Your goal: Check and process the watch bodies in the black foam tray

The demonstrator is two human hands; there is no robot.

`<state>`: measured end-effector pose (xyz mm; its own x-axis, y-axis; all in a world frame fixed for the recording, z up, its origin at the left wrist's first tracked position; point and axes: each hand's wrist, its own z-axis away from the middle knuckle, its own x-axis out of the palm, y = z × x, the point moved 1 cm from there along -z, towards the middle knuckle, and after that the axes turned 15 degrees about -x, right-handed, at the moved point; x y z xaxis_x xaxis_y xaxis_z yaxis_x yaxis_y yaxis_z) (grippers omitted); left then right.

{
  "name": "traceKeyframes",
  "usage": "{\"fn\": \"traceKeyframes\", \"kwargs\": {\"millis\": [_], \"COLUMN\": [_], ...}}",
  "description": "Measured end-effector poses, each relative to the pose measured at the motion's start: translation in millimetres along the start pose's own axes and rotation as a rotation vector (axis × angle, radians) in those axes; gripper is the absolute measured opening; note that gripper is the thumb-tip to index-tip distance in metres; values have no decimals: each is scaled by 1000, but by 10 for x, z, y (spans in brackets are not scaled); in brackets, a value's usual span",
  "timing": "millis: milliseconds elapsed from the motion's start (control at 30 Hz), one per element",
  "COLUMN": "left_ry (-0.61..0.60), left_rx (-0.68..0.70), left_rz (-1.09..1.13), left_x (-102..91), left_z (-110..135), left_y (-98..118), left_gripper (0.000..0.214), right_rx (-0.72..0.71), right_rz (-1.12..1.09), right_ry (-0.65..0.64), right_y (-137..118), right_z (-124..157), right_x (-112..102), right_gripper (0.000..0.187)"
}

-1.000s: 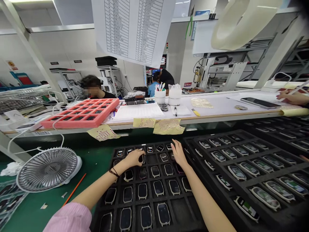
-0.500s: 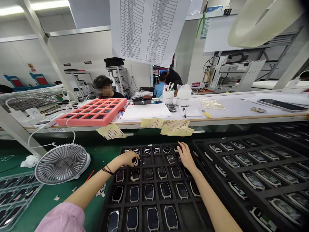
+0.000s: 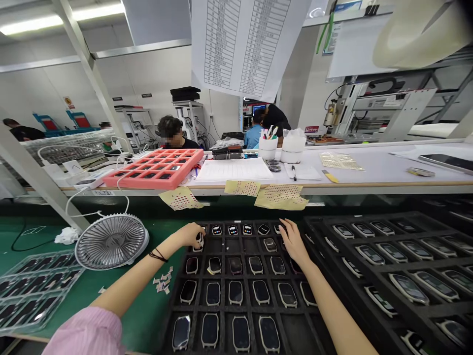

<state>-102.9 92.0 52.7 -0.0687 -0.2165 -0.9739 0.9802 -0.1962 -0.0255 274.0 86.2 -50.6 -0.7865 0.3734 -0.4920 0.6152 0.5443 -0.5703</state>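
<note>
A black foam tray (image 3: 199, 308) lies before me, its compartments holding several smartwatch cases (image 3: 241, 333) without straps. At the tray's far left, my left hand (image 3: 190, 235) has its fingers closed on the edge of a smartwatch (image 3: 200, 242) in the second row from the back. To its right, that row shows vacant compartments. My right hand (image 3: 294, 241) rests over the far right part of the tray with fingers stretched out, close to a back-row smartwatch (image 3: 278, 229). It hides part of the right column. Several back-row watches (image 3: 232, 230) show lit screens.
More watches fill another black tray (image 3: 388, 249) at right. A grey fan (image 3: 112, 241), paper scraps (image 3: 162, 282) and a clear tray (image 3: 40, 291) lie at left. The shelf edge (image 3: 207, 190) crosses behind, bearing a pink foam tray (image 3: 173, 182). Printed sheets (image 3: 247, 49) hang overhead.
My left hand has moved left across the tray with the smartwatch, from the second column to the first. My right hand stays nearly in place. The view has swung slightly left.
</note>
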Motion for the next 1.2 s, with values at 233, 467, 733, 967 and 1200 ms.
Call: {"fn": "traceKeyframes", "kwargs": {"millis": [233, 467, 733, 967, 1200], "left_ry": [-16, 130, 218, 170, 94], "left_rx": [-37, -54, 73, 49, 72], "left_rz": [24, 146, 216, 175, 285], "left_x": [210, 9, -149, 100, 225], "left_z": [39, 354, 1029, 1315, 1396], "left_y": [-33, -6, 615, 713, 650], "left_gripper": [43, 53, 53, 54, 66], "right_rx": [-26, 64, 419, 483, 636], "right_rz": [-9, -440, -1010, -1063, -1111], "right_ry": [10, -81, -309, -288, -204], "right_y": [-155, -980, -2151, -2392, -2396], "right_z": [-9, -12, 287, 451, 627], "right_x": [-22, 252, 862, 961, 1057], "right_gripper": [52, 41, 64, 42, 44]}}
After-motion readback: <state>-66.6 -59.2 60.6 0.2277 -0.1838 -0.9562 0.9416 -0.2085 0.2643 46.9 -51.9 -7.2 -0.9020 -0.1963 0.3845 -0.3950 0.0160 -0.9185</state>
